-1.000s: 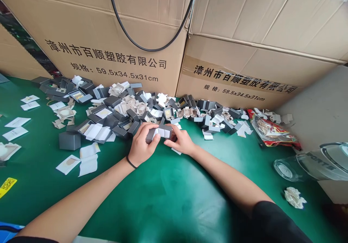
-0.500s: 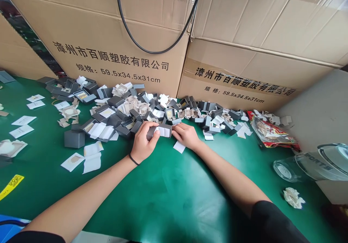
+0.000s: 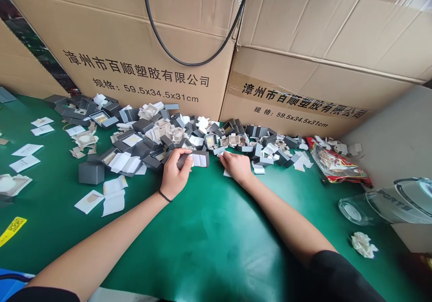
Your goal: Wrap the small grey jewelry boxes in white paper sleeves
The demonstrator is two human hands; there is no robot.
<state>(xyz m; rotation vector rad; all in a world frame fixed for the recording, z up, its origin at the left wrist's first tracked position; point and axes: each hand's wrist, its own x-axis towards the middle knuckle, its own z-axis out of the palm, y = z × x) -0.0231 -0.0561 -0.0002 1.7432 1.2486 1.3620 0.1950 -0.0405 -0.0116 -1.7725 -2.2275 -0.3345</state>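
My left hand [image 3: 176, 172] is closed around a small dark grey box [image 3: 204, 159] with folded white paper [image 3: 198, 160] showing in it. The thumb presses at the paper's left end. Just right of the box, and apart from it, my right hand [image 3: 237, 166] is closed with its fingertips together. Some white shows at those fingertips, but what they hold is too small to name. A white paper slip [image 3: 227, 173] lies on the table, partly covered by my right hand. Behind both hands stretches a heap of grey boxes [image 3: 143, 125], white papers and torn beige inserts [image 3: 168, 131].
Large cardboard cartons [image 3: 151, 36] stand along the back of the green table [image 3: 202, 248], with a black cable [image 3: 189, 63] hanging before them. On the right are a red food packet [image 3: 332, 164], a clear bottle [image 3: 381, 207] and crumpled paper [image 3: 364, 245]. Paper cards [image 3: 88, 201] lie left.
My left hand and the box have shifted slightly left. My right hand has moved a little right, widening the gap to the box and covering more of the paper slip.
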